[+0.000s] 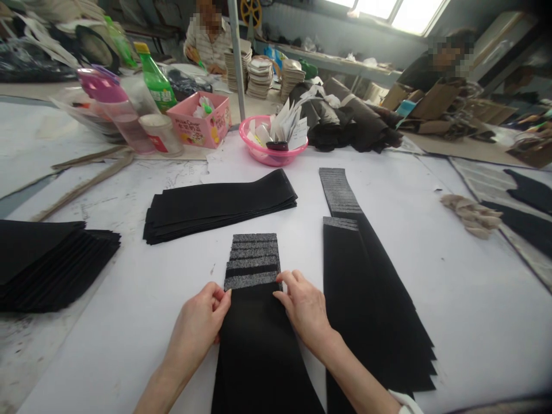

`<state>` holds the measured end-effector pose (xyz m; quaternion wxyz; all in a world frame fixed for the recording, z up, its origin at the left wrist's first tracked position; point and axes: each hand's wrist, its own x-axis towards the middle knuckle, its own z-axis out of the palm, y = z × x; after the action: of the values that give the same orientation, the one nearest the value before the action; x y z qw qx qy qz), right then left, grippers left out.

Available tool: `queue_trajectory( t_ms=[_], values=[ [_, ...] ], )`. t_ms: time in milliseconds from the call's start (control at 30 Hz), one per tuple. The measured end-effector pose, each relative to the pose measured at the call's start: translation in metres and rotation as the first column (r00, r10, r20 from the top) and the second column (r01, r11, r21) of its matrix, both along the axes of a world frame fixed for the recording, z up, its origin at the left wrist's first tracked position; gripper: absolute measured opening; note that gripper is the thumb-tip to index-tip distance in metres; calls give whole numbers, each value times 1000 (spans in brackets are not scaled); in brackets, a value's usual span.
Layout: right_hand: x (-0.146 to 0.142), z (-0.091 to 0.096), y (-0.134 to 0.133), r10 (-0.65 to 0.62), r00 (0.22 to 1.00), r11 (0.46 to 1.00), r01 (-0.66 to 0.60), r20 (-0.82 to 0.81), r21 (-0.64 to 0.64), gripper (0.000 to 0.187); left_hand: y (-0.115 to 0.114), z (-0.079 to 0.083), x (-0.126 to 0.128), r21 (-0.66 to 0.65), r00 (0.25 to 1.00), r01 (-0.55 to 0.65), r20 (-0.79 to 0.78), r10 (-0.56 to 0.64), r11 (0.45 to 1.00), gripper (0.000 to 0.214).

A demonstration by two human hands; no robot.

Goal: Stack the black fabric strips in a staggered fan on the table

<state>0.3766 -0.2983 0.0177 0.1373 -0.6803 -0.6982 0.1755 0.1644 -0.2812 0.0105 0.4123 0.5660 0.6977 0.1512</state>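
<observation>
A staggered stack of black fabric strips with grey glittery end bands lies in front of me on the white table. My left hand pinches the left edge of the top strip just below its grey band. At the right edge, my right hand rests on the same strip with curled fingertips pressing it. To the right lies a long fanned row of similar strips. A neat pile of black strips sits further back.
More black pieces are stacked at the left edge. A pink bowl of paper tags, a pink box, a green bottle and cups stand at the back. A cloth rag lies right. Two people sit beyond the table.
</observation>
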Motion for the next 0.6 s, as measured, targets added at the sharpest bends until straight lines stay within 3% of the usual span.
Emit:
queue_trajectory(
  t_ms=[100, 200, 433, 533, 600],
  values=[
    [-2, -1, 0, 176, 982, 973, -185, 75, 140, 25, 0, -1, 0, 14, 1000, 16, -17, -16, 1000, 31],
    [-1, -2, 1, 309, 941, 928, -331, 140, 170, 28, 0, -2, -1, 14, 1000, 19, -21, -18, 1000, 32],
    [5, 8, 7, 405, 894, 898, -429, 190, 102, 30, 0, -3, -2, -3, 1000, 13, -25, -13, 1000, 32],
    [4, 12, 9, 414, 886, 895, -438, 208, 82, 33, -2, -1, -1, 78, 978, 87, -195, -70, 993, 28],
    [3, 13, 10, 421, 879, 892, -446, 222, 76, 36, -4, 0, 1, 167, 919, 159, -386, -84, 973, 24]
  ],
)
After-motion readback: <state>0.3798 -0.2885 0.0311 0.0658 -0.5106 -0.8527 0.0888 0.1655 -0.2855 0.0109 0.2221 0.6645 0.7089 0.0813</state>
